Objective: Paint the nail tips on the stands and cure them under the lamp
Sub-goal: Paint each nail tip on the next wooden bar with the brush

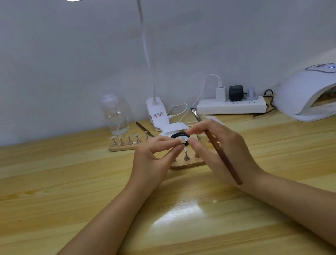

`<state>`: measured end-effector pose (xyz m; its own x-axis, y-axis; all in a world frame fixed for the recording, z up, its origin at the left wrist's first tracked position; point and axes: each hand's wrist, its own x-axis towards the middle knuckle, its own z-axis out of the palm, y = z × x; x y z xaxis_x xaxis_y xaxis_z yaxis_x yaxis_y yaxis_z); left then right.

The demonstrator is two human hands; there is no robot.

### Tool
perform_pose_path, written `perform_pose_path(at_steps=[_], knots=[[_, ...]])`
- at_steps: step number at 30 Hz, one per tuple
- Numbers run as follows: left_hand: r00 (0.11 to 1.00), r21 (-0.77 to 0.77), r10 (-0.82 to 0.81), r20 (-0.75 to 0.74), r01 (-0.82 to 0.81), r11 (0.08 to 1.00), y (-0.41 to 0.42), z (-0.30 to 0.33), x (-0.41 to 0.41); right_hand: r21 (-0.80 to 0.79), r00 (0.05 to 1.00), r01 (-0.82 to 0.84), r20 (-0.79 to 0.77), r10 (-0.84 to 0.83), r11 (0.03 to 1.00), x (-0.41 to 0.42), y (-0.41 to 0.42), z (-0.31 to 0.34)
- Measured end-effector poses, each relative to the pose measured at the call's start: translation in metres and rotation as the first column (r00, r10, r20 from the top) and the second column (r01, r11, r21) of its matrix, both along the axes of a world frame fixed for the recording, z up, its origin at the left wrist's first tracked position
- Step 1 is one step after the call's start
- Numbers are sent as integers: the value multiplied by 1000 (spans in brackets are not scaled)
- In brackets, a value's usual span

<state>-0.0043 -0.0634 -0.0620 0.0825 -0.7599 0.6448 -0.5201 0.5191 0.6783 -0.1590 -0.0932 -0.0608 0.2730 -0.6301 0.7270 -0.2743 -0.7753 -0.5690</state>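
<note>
The left hand (156, 158) pinches a small pale nail tip (180, 140) between thumb and fingertips, just above the near wooden stand (187, 164) with its metal pegs; the right hand (217, 148) grips a slim brown brush (217, 146), handle slanting back over the wrist; a second stand (121, 147) holds five tips — behind, a domed white curing lamp (317, 93) sits at right on the glossy, grained pine table (63, 200) against a plain grey wall (40, 59).
</note>
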Motion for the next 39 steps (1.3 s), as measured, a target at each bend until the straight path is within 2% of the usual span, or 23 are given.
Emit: perform_pose_path(at_steps=[4,12,18,20,23,27,39], knots=[[998,-32,-16,62,18,999,0,0,0,-43,998,-17,-67,14,999,2,0,-1],[990,-24,-61,129,65,998,0,-1,-2,-13,996,-71,-61,70,997,0,-2,-2],[994,60,16,110,-22,998,1,0,-2,99,997,-55,57,49,994,-7,-10,4],[991,105,56,120,-69,992,0,1,-2,99,999,-17,28,14,995,-15,-16,6],[970,240,129,207,-178,954,-4,-3,0,79,995,16,-98,-9,997,-28,-24,4],[960,363,115,254,-205,909,-8,-8,3,97,979,24,-203,-4,995,-39,-33,1],[965,336,109,238,-187,923,-10,-11,5,81,959,19,-283,5,997,-37,-34,-3]])
